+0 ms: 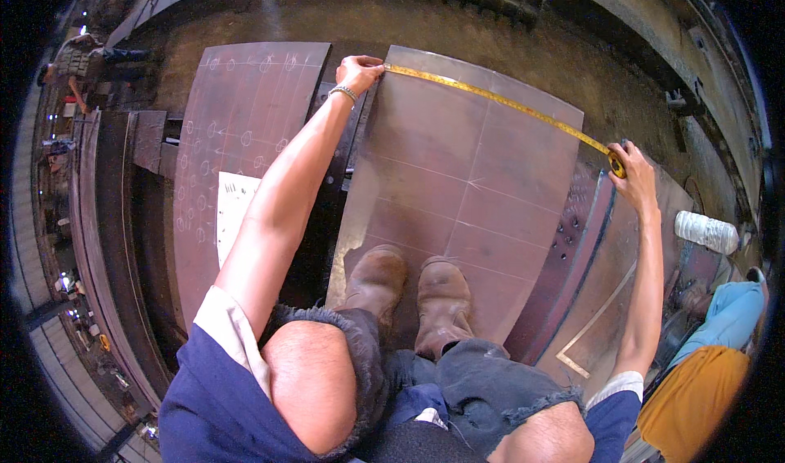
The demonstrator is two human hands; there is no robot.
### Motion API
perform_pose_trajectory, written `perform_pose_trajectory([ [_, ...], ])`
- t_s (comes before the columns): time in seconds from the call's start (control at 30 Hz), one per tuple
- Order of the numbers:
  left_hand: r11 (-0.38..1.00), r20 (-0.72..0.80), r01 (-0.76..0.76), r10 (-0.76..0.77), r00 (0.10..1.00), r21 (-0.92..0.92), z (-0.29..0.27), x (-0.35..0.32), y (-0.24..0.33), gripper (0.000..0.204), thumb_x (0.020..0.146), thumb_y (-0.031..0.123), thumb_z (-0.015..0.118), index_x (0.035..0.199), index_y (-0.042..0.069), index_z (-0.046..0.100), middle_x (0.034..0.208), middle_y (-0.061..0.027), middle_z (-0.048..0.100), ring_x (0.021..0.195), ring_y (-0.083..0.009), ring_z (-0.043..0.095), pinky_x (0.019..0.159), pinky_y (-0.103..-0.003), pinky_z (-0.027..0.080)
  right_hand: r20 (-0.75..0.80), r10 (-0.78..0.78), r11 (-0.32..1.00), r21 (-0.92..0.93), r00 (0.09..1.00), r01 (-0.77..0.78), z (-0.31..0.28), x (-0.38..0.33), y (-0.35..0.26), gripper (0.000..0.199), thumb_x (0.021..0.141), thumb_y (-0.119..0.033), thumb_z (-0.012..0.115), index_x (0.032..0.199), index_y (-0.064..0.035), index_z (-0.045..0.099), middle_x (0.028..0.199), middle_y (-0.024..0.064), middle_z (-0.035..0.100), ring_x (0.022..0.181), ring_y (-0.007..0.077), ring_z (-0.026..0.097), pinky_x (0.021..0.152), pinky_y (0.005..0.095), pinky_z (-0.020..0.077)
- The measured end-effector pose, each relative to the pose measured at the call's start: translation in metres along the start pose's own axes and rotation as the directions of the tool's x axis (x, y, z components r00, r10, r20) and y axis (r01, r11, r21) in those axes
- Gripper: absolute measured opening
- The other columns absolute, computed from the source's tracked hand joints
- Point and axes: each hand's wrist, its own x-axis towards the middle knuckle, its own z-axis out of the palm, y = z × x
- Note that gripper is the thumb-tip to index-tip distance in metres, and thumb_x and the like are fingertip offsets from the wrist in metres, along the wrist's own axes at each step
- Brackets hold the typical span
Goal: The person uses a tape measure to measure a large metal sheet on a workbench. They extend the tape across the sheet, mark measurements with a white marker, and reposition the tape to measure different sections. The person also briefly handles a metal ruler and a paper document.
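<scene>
A yellow tape measure [499, 98] is stretched across the far part of a steel plate [409, 136] marked with thin chalk lines. At the plate's far left corner, my left hand [358, 74] pinches the tape's end. My right hand [637, 174] is closed round the tape case [616, 165], beyond the plate's right edge. Between the two hands the blade runs slantwise, lower toward the right. My boots stand on the near part of the plate.
On the left lies another plate [245, 95] with chalk circles and a white sheet [235, 210] on it. At right are an L-shaped metal square [572, 365], a wrapped clear bottle [706, 232] and orange cloth [695, 406]. A person [78, 67] is at far left.
</scene>
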Motion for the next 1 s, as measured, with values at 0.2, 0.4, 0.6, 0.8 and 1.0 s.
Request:
perform_pose_trajectory([
  [0.2, 0.999, -0.037, -0.029, 0.030, 0.999, 0.037, 0.001, 0.003, 0.001, 0.021, 0.076, 0.027, 0.079, 0.091, 0.013, 0.079, 0.084, -0.0036, 0.075, 0.078, -0.0114, 0.070, 0.074, -0.024, 0.053, -0.018, 0.046, 0.997, -0.061, 0.999, -0.047, 0.029, 0.005, 0.011, 0.063, 0.071, -0.014, 0.077, 0.129, -0.0180, 0.052, 0.117, 0.0140, 0.054, 0.108, 0.0333, 0.057, 0.085, 0.0426, 0.0529],
  [0.4, 0.995, -0.041, -0.097, 0.096, 0.995, -0.030, 0.001, 0.004, -0.007, 0.020, 0.076, 0.025, 0.079, 0.093, 0.013, 0.079, 0.088, -0.0046, 0.075, 0.082, -0.0133, 0.070, 0.077, -0.025, 0.054, -0.027, 0.086, 0.986, -0.139, 0.996, -0.089, 0.049, 0.019, 0.014, 0.064, 0.075, -0.014, 0.075, 0.134, -0.0182, 0.050, 0.127, 0.0143, 0.050, 0.114, 0.0317, 0.056, 0.085, 0.0399, 0.0545],
  [0.6, 0.988, -0.042, -0.154, 0.154, 0.987, -0.001, 0.003, 0.004, -0.010, 0.022, 0.076, 0.026, 0.079, 0.094, 0.013, 0.078, 0.093, -0.0060, 0.075, 0.087, -0.0156, 0.071, 0.081, -0.028, 0.054, -0.062, 0.106, 0.975, -0.192, 0.992, -0.116, 0.070, 0.002, 0.016, 0.064, 0.080, -0.017, 0.073, 0.138, -0.0211, 0.047, 0.131, 0.0133, 0.049, 0.115, 0.0306, 0.055, 0.085, 0.0401, 0.0554],
  [0.8, 0.983, -0.044, -0.185, 0.185, 0.982, -0.001, 0.001, 0.000, -0.008, 0.022, 0.076, 0.026, 0.079, 0.094, 0.012, 0.078, 0.093, -0.0058, 0.075, 0.088, -0.0156, 0.071, 0.082, -0.028, 0.054, -0.117, 0.113, 0.966, -0.218, 0.987, -0.137, 0.082, 0.000, 0.010, 0.063, 0.080, -0.018, 0.072, 0.138, -0.0214, 0.047, 0.128, 0.0122, 0.050, 0.115, 0.0296, 0.055, 0.082, 0.0400, 0.0566],
  [1.0, 0.983, -0.053, -0.185, 0.184, 0.981, -0.017, 0.002, -0.002, -0.009, 0.022, 0.077, 0.025, 0.078, 0.094, 0.011, 0.078, 0.091, -0.0060, 0.075, 0.088, -0.0153, 0.070, 0.081, -0.028, 0.054, -0.140, 0.125, 0.974, -0.172, 0.982, -0.148, 0.086, 0.008, 0.008, 0.061, 0.080, -0.016, 0.072, 0.135, -0.0204, 0.048, 0.119, 0.0091, 0.051, 0.110, 0.0280, 0.056, 0.079, 0.0404, 0.0572],
])
